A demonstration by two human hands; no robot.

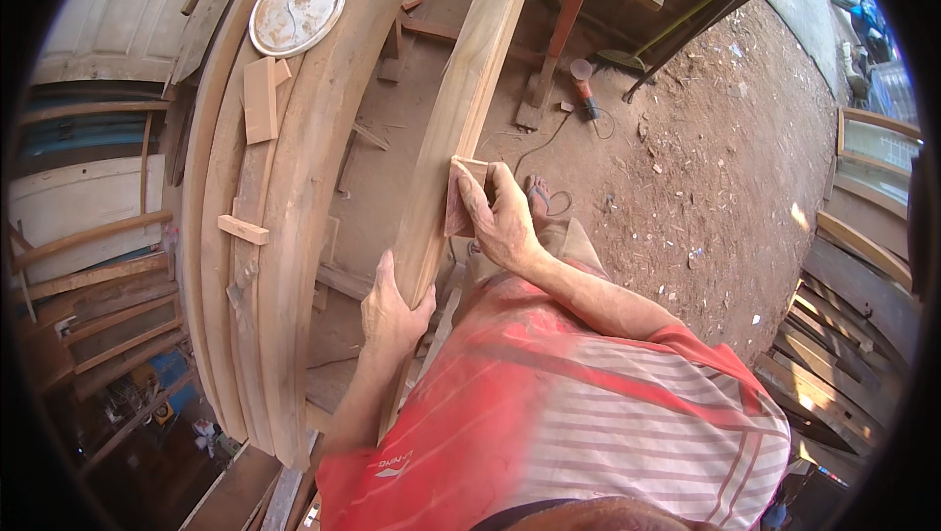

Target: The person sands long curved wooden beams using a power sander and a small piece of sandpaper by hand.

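Observation:
A long squared wooden beam (461,104) runs from the top of the view down toward my body. My left hand (392,317) is wrapped over its near part, with the thumb on the right side. Farther up, my right hand (507,222) grips a small wooden block with a dark reddish face, which looks like a sanding block (458,205). It stands against the beam's right side. My fingers hide part of the block, and its contact with the wood is partly out of sight. Pale dust coats both hands.
Thick planks (294,237) lie left of the beam, bearing a round dusty lid (297,9) and wood offcuts (260,100). An orange-and-grey power tool (585,90) with a cord rests on the dirt floor (676,178). Stacked boards (823,374) are at right.

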